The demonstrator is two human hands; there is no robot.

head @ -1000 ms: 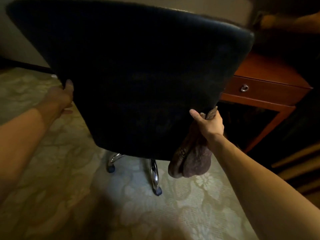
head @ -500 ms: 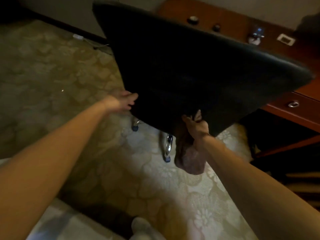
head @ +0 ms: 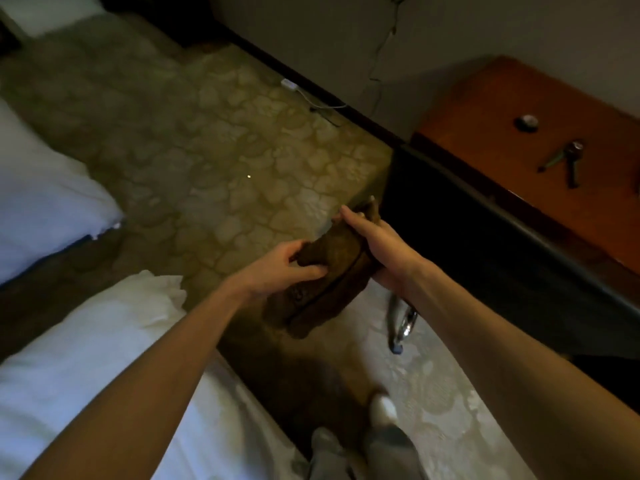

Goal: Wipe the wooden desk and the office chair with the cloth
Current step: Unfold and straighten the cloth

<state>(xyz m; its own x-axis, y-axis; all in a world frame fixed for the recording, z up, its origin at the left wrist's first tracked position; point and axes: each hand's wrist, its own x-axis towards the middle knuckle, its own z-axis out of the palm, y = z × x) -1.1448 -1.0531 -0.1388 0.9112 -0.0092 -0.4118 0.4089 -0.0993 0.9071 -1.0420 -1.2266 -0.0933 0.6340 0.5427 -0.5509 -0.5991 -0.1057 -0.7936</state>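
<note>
- Holding the cloth [head: 325, 271]: both hands, out in front at mid-height over the floor, forearms bare and converging from the lower corners.
- Left hand [head: 285, 270]: grip pinching the near end of the cloth, thumb on top, fingers curled beneath.
- Right hand [head: 379, 245]: grip clasped on the far side of the cloth, the visible digit laid nearly straight along it; the other fingers are hidden behind the fabric. One cloth corner pokes out past the fingertips.
- Cloth: brown, thick, soft and bunched, with a darker hem line running along a fold; its lower part sags below the hands, clear of the chair and the tabletop.
- Office chair [head: 485, 244]: just right of the right hand; black, smooth, leather-like back with a rounded edge. Below it, a curved chrome leg [head: 403, 322] ending in a small dark caster.
- Tabletop [head: 491, 109]: reddish-brown polished wood, beyond the chair against the wall; carries a small round item [head: 527, 122] and a small folded tripod-like item [head: 568, 161].
- Carpet [head: 225, 161]: beige, embossed floral pattern.
- Bed [head: 69, 341]: white, rumpled linen, at the left.
- White cable [head: 304, 95]: on the carpet by the dark skirting.
</note>
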